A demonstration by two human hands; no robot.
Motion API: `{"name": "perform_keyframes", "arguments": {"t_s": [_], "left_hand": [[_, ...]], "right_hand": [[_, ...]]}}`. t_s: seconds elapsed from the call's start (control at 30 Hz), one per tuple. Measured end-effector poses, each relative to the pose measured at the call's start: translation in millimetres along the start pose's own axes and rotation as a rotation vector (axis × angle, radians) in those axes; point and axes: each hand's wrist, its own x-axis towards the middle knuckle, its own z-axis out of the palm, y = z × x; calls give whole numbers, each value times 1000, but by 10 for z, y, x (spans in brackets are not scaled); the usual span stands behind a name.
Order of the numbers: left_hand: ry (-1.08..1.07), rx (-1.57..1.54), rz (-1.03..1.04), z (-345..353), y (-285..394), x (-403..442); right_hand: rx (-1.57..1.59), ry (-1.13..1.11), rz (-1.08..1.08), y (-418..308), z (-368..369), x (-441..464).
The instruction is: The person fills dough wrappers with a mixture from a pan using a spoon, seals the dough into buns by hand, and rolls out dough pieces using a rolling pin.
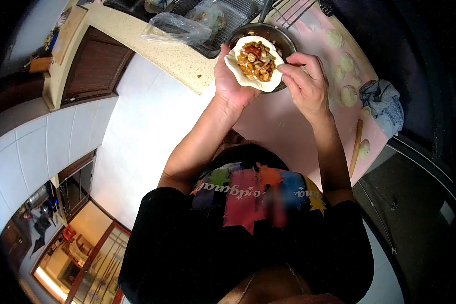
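Note:
A round sheet of pale dough (236, 74) lies on the palm of my left hand (229, 87), topped with a brown, chunky filling (256, 61). My right hand (306, 81) pinches the right edge of the dough between thumb and fingers. Just behind and below the dough is a metal pan (287, 44), partly hidden by it, with some filling showing inside.
The pink mat (283, 126) carries several dough pieces (348, 96) on the right, a wooden rolling pin (356, 147) and a bluish cloth (384, 106). A plastic bag (175, 29) and dark rack (233, 20) stand at the back, beside a wire rack (294, 11).

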Motion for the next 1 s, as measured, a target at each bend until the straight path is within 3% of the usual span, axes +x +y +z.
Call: {"name": "perform_keyframes", "arguments": {"t_s": [0.17, 0.23, 0.37, 0.47, 0.53, 0.67, 0.73, 0.87, 1.0], "left_hand": [[-15, 23, 8, 6, 6, 15], [-3, 30, 10, 11, 5, 13], [-4, 14, 26, 5, -6, 40], [37, 38, 26, 7, -34, 34], [37, 30, 21, 14, -40, 20], [52, 37, 24, -2, -54, 45], [48, 70, 25, -22, -57, 40], [79, 204, 52, 96, -99, -3], [90, 232, 32, 81, -88, 8]], "right_hand": [[63, 78, 97, -7, 76, -20], [248, 85, 430, -90, 83, 5], [216, -34, 375, 52, 172, -107], [452, -14, 550, 71, 218, -162], [889, -79, 772, 67, 182, -152], [669, -79, 815, 59, 162, -136], [176, -26, 395, 95, 142, -131], [193, 18, 363, 116, 85, -66], [358, -53, 545, 95, 68, -5]]}}
